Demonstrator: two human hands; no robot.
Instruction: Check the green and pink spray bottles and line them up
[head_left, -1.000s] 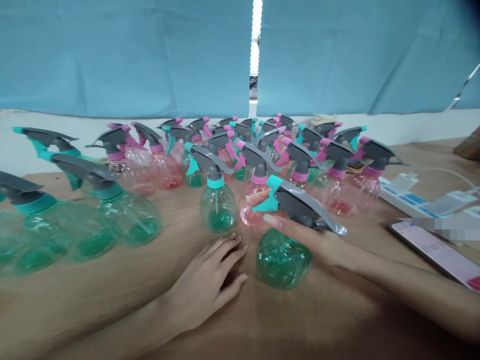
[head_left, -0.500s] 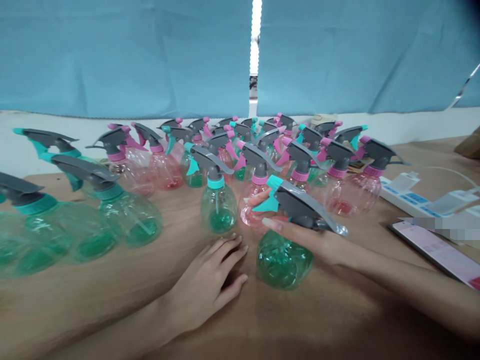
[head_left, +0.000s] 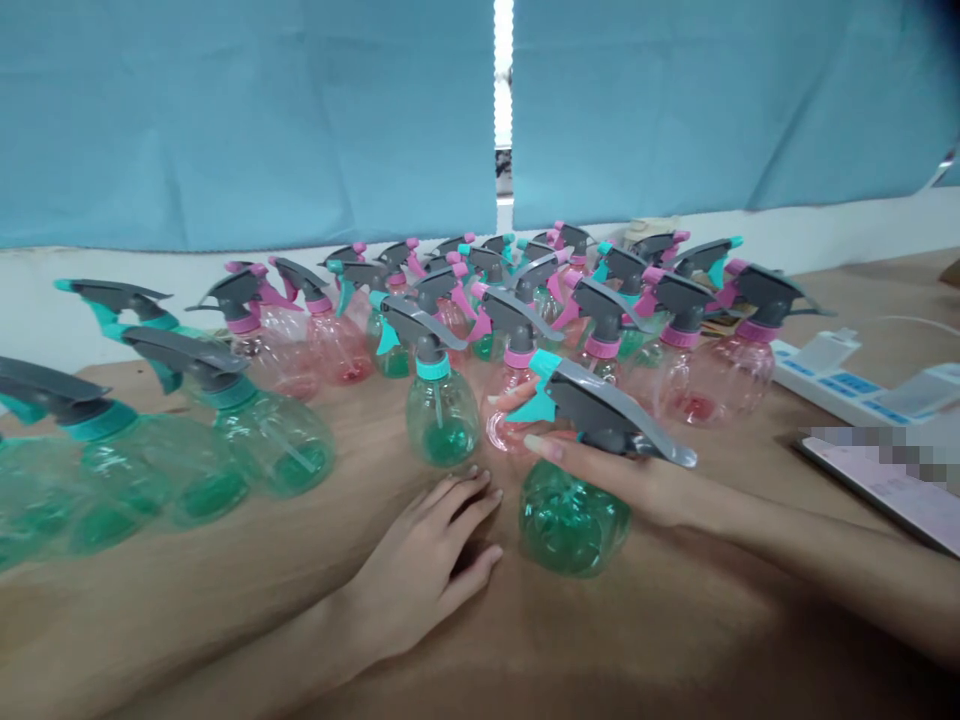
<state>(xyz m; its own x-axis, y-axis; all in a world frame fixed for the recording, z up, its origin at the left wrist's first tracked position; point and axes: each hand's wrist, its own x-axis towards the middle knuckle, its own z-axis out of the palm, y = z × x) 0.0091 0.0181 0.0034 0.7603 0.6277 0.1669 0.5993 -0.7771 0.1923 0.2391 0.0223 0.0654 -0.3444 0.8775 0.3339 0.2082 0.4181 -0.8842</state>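
My right hand is wrapped round the neck of a green spray bottle with a grey head and turquoise nozzle and collar. The bottle is slightly tilted, its nozzle pointing left and its grey lever slanting over my wrist. My left hand lies on the brown table with fingers spread, holding nothing. Just beyond its fingertips stands another green spray bottle. Behind the held bottle is a pink spray bottle, partly hidden by my right fingers.
Several green spray bottles stand at the left, and pink ones behind them. More pink bottles fill the right middle. A white power strip with plugs and a phone lie at the right. A blue curtain hangs behind.
The view has shifted slightly, so the left bottles appear farther right and the phone is cut off more. Both hands keep their poses; the right still grips the green spray bottle.
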